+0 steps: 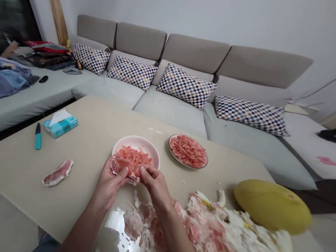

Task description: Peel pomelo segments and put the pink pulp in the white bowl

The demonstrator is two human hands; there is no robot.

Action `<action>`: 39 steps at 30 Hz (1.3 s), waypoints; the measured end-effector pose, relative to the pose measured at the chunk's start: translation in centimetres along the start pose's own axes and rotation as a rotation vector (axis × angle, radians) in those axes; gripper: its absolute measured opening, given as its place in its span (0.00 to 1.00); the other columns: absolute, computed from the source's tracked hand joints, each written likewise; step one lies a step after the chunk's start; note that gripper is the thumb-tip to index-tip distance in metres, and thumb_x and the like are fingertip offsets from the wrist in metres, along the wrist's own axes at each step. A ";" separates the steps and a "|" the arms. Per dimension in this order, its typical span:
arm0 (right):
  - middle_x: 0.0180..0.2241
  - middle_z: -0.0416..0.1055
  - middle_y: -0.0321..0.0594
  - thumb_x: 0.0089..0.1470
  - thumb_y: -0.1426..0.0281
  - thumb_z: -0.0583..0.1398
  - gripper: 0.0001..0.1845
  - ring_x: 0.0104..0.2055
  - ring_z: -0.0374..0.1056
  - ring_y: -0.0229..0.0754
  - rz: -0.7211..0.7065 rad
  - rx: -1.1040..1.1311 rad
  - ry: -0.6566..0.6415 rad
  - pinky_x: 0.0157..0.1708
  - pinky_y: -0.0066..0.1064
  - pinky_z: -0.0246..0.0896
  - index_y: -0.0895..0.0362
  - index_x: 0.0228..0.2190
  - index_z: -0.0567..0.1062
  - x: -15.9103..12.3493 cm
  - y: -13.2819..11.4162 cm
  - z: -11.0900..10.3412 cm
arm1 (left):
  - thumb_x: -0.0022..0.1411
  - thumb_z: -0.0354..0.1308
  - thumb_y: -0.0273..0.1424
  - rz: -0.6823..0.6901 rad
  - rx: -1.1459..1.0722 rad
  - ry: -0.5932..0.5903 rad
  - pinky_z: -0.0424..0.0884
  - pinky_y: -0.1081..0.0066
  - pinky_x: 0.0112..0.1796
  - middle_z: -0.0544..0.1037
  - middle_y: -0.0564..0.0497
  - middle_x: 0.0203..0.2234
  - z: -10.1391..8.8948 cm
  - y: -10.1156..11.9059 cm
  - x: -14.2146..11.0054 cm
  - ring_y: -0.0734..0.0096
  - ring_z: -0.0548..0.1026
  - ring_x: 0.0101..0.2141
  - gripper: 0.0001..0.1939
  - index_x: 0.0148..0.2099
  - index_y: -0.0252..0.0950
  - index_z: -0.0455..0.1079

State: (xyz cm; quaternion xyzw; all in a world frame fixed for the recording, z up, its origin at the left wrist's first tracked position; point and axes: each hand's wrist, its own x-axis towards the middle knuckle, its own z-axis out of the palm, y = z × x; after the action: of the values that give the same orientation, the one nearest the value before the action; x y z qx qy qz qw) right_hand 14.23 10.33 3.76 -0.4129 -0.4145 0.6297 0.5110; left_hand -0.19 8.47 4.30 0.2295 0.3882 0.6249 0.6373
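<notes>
Between both hands, over the near rim of a white bowl (118, 141), is a pomelo segment (123, 165) with its pale membrane peeled partly open. My left hand (110, 182) grips its left side, thumb on top. On its right end, my right hand (155, 182) pinches the membrane with thumb and fingers. Loose pink pomelo pulp (139, 153) lies in the bowl below. An unpeeled pomelo segment (58, 173) rests on the table to the left. To the right of the bowl, a dark-rimmed plate (192, 165) is heaped with pink pulp.
A pile of peel and membranes (221, 237) covers the table's near right, beside a whole yellow pomelo (272, 205). On the left lie a knife with a teal handle (38, 141) and a blue tissue pack (60, 124). A grey sofa (172, 116) stands behind the table (100, 120).
</notes>
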 end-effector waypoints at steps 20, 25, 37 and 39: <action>0.31 0.75 0.37 0.51 0.52 0.65 0.22 0.31 0.71 0.40 0.049 -0.152 -0.124 0.32 0.32 0.68 0.56 0.39 0.78 -0.4 -1.3 -1.1 | 0.50 0.72 0.31 -0.023 0.063 -0.074 0.79 0.67 0.38 0.75 0.43 0.52 -0.4 0.7 -0.2 0.58 0.78 0.46 0.34 0.58 0.41 0.64; 0.27 0.76 0.36 0.51 0.58 0.67 0.21 0.31 0.72 0.41 -0.038 -0.310 -0.176 0.36 0.34 0.67 0.55 0.44 0.76 -0.8 -1.9 -1.1 | 0.49 0.72 0.32 -0.007 0.096 -0.068 0.78 0.68 0.37 0.74 0.42 0.53 -0.3 0.7 -0.1 0.58 0.78 0.45 0.36 0.59 0.42 0.63; 0.29 0.78 0.41 0.48 0.62 0.68 0.14 0.29 0.73 0.43 -0.203 -0.467 0.048 0.35 0.35 0.68 0.58 0.34 0.79 -1.1 -1.5 -0.2 | 0.48 0.73 0.32 -0.005 0.137 -0.015 0.77 0.69 0.39 0.73 0.42 0.54 -0.1 0.6 -0.1 0.56 0.76 0.49 0.37 0.59 0.41 0.62; 0.30 0.79 0.42 0.48 0.63 0.68 0.14 0.30 0.73 0.44 -0.244 -0.482 0.103 0.35 0.36 0.68 0.58 0.35 0.79 -1.0 -1.4 -0.3 | 0.48 0.73 0.32 -0.004 0.138 -0.013 0.77 0.70 0.38 0.74 0.42 0.53 -0.2 0.6 -0.1 0.57 0.77 0.48 0.36 0.58 0.41 0.63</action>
State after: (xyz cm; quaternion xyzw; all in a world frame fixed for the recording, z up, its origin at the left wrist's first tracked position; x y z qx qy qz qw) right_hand 15.07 9.57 5.09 -0.5010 -0.5728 0.4247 0.4904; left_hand -0.71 8.45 4.71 0.2762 0.4266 0.5937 0.6239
